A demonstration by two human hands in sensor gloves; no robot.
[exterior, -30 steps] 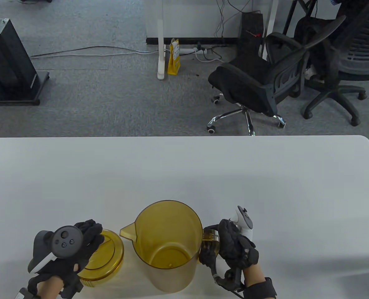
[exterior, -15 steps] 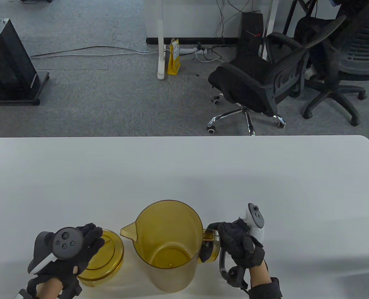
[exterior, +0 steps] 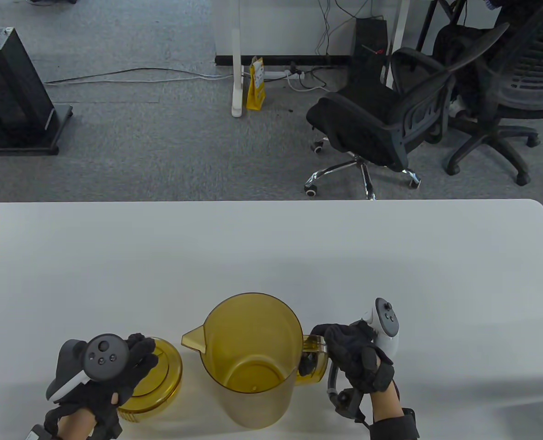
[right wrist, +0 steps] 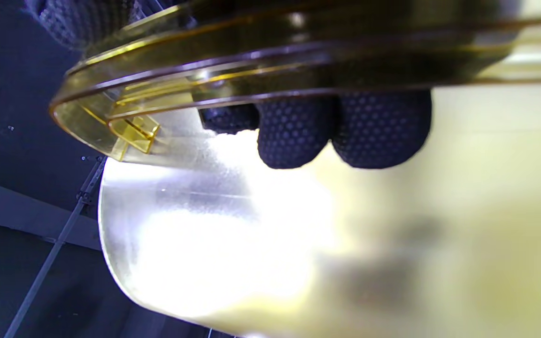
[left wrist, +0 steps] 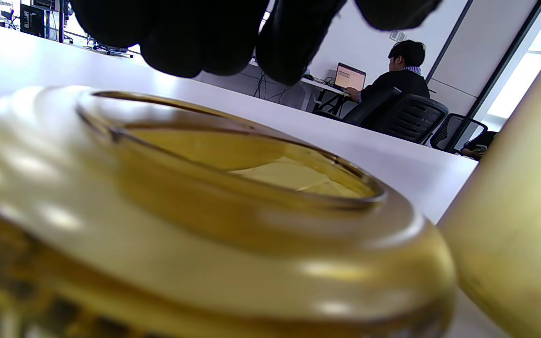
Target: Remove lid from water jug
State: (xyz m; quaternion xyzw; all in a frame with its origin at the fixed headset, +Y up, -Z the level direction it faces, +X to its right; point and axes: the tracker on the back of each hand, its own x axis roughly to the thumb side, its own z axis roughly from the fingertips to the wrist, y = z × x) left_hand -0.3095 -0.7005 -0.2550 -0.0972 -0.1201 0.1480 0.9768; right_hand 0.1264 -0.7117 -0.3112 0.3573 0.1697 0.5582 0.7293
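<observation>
Jug [exterior: 248,362] position: upright on the white table [exterior: 390,266], near the front edge, mouth uncovered, spout pointing toward the left hand. The body is translucent amber; the inner floor is visible from above. Its base is partly lost against the table's front edge in the table view.

Lid [exterior: 154,378] position: flat on the table just to the left of the jug, apart from it. In the table view the near-left portion of the lid is covered by the left hand [exterior: 111,380] and its tracker [exterior: 99,357]. The left wrist view shows the lid [left wrist: 195,206] close up and out of focus, with the recessed centre visible and the jug wall [left wrist: 519,225] filling the right edge.

Left hand state: fingers [left wrist: 289,37] extended over the lid's top, not curled round its rim. In the left wrist view the fingertips hang above the lid with table visible between; contact elsewhere cannot be confirmed, since the palm hides that area from above.

Right hand [exterior: 356,360] state: fingers wrapped round the jug handle [exterior: 315,360]. The right wrist view shows three gloved fingertips [right wrist: 294,136] emerging past the amber handle [right wrist: 233,70], against the jug wall. The thumb is not visible there. Most of the handle is hidden beneath the glove in the table view.

Background: office chairs [exterior: 377,123] on grey carpet beyond the table. A seated person [left wrist: 392,84] at a laptop is visible in the left wrist view, small and far off.
</observation>
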